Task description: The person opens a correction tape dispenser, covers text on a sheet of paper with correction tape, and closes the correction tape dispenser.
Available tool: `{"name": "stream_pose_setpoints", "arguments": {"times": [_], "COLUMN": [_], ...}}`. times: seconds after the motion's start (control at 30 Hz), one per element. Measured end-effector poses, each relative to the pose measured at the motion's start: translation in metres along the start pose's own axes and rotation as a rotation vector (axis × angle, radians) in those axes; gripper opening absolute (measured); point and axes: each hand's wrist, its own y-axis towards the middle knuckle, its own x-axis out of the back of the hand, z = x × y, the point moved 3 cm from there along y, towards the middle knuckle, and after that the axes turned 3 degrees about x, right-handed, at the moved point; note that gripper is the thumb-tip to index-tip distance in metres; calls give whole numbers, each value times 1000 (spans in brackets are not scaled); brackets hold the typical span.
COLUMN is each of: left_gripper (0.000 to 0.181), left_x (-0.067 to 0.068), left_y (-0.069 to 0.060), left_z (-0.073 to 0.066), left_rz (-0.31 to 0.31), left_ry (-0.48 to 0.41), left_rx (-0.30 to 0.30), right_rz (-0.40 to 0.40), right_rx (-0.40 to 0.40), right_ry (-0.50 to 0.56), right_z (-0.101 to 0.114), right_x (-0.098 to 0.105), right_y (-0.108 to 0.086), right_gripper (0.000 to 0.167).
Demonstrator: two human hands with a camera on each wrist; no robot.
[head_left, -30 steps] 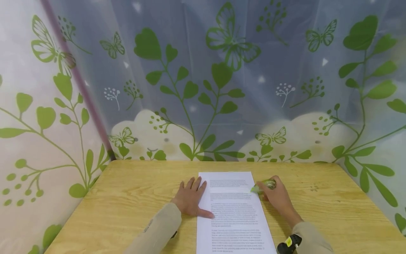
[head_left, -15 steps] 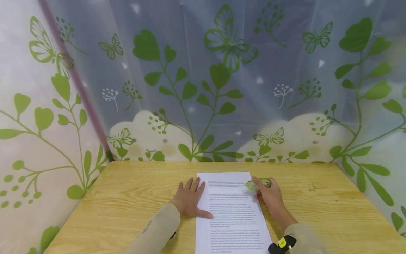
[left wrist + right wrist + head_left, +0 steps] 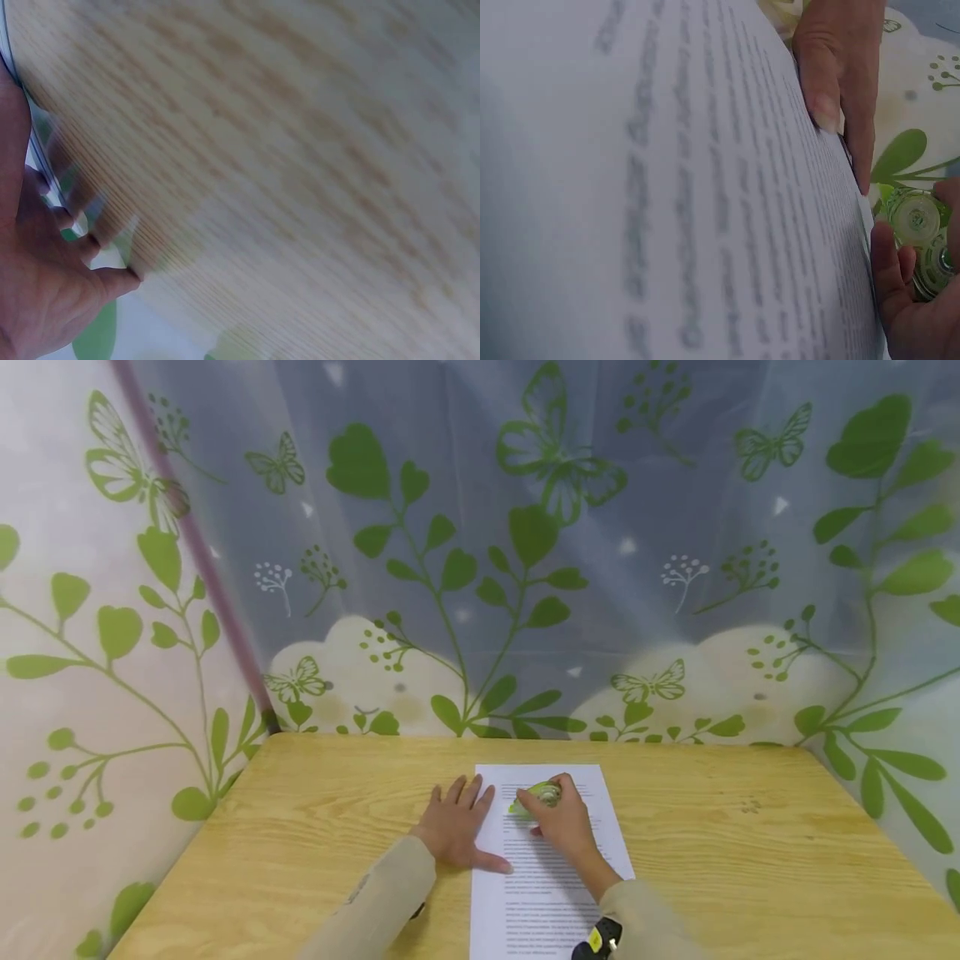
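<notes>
Printed sheets of paper (image 3: 491,914) lie on the wooden table, with lines of text running across them. Across their left edge rests my left hand (image 3: 452,832), fingers spread and straight, thumb over the margin. My right hand (image 3: 573,831) grips a green see-through correction tape (image 3: 547,792) over the upper text lines, just right of the left hand. Round reels show inside the correction tape (image 3: 916,217) in the right wrist view. Whether its tip touches the paper cannot be told. In the left wrist view, the left hand (image 3: 45,292) lies at the table's surface.
The wood-grain table (image 3: 337,793) extends to both sides of the paper. Behind it hangs a curtain (image 3: 450,568) with green leaves and butterflies. A black wrist device (image 3: 597,938) with a yellow label sits at the right sleeve.
My right hand has carried the correction tape leftward, from beside the paper's right edge to above the upper text. The left hand has stayed in place on the paper.
</notes>
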Motion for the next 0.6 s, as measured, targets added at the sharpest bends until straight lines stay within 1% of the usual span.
{"name": "stream_pose_setpoints", "arguments": {"times": [0.17,0.37,0.43,0.6], "left_gripper": [121,119,119,120], "left_x": [5,9,9,9], "left_y": [-1,-2,-3,-3], "left_z": [-3,-4,-4,-3], "left_rz": [15,28,27,33], "left_ry": [21,46,45,36], "left_rx": [-2,10,10,16], "right_rz": [8,10,13,30], "right_rx": [8,36,55,72], "right_ry": [-59,-81,-90,-113], "right_z": [2,3,3,3], "right_x": [-10,-11,-12,-15], "right_y": [-2,-2,-1,0], "right_gripper": [44,42,42,42]}}
